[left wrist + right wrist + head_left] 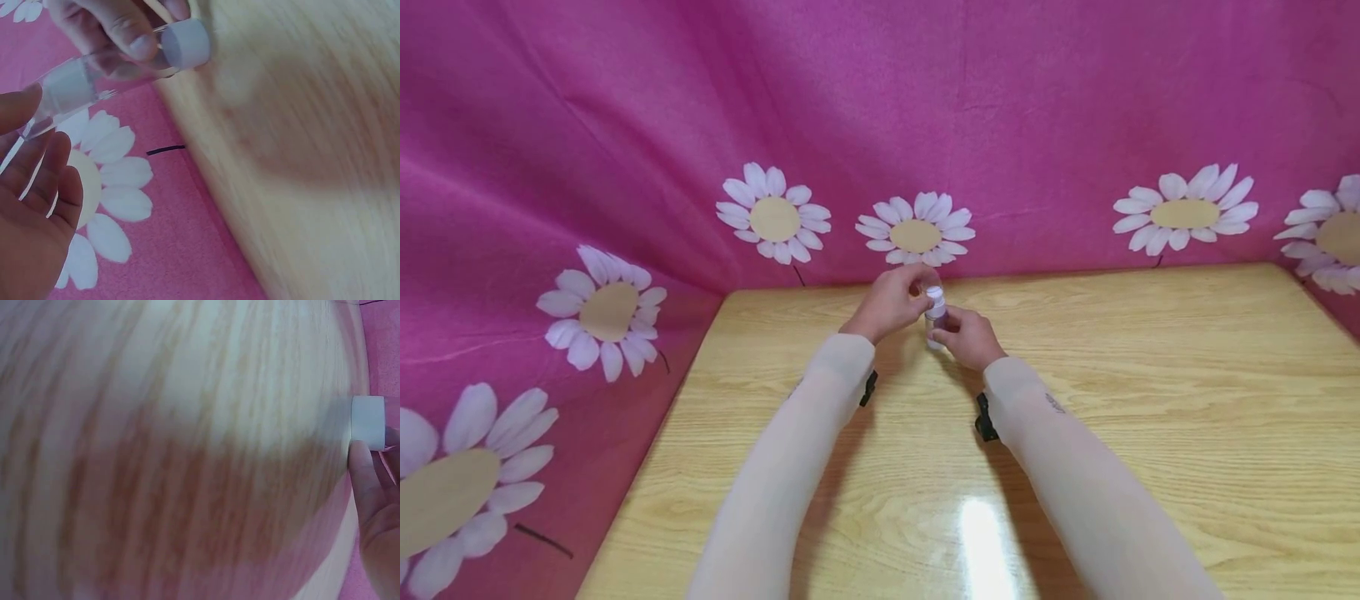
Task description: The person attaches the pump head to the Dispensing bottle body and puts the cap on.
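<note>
A small clear bottle with white ends stands upright between the two hands, near the far side of the wooden table. My left hand pinches the top of it between thumb and fingers. Lower down, my right hand grips the bottle's see-through body. In the left wrist view, the left thumb and fingers lie around the transparent cap end, and the white base shows past the right fingers. The right wrist view catches only that white base with the right hand beside it; the rest is cut off.
The wooden table reaches back to a pink cloth printed with large white daisies, which hangs behind it and along the left. Black straps or mounts show at the wrists. Light glares off the near tabletop.
</note>
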Action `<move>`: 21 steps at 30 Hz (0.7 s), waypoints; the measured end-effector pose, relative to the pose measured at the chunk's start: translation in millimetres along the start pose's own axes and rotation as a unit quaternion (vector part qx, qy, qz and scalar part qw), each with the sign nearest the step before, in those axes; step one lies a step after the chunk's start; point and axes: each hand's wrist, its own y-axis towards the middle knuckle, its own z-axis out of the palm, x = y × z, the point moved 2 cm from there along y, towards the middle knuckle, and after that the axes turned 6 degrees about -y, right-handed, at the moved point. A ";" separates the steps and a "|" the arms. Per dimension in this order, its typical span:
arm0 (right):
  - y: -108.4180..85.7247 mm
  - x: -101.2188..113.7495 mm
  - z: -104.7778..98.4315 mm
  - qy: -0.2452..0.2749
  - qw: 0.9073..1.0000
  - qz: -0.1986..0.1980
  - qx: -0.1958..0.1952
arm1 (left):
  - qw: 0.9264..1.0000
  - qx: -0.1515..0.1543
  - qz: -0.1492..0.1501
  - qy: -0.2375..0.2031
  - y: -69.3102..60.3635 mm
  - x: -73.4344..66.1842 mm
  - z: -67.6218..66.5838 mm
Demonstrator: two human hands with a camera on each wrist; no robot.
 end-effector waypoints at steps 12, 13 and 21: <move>1.8 0.8 2.1 0.000 1.000 -0.011 0.002 | 0.998 -0.023 -0.023 -0.048 -8.1 12.9 6.5; 2.1 1.0 2.0 -0.002 1.000 -0.011 0.002 | 0.998 -0.026 -0.023 -0.050 -8.2 13.5 6.9; 1.1 -2.3 -0.5 0.002 1.000 0.005 0.006 | 0.997 -0.030 -0.033 -0.068 -9.4 13.1 15.2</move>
